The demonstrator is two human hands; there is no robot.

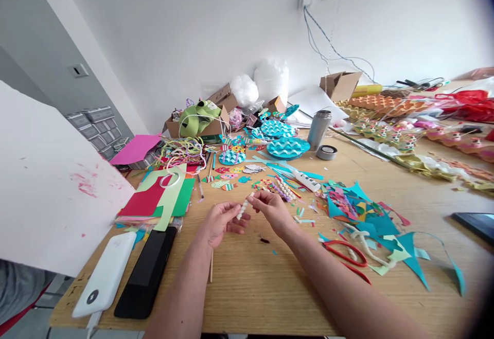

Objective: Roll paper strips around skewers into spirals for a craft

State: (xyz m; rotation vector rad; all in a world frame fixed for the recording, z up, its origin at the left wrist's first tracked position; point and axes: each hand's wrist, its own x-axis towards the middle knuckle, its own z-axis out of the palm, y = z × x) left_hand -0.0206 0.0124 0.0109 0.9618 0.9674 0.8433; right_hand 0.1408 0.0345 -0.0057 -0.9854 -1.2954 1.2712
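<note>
A short white twisted strip (242,209), corded in look, is held between my two hands above the wooden table (247,292). My left hand (224,221) pinches its lower end, with the other fingers loosely curled. At its upper end, my right hand (270,209) closes thumb and fingertips on it. A thin wooden stick (211,267) lies partly hidden by my left forearm. Just beyond my right hand are several similar twisted strips (284,189), white and purple. A small dark scrap (264,241) lies on the table below my hands.
Red-handled scissors (347,254) and blue paper scraps (370,226) lie to the right. A white glue tube (306,180), paper fish (227,177) and a steel flask (319,129) stand or lie farther back. A black phone (146,272) and white power bank (104,274) are left.
</note>
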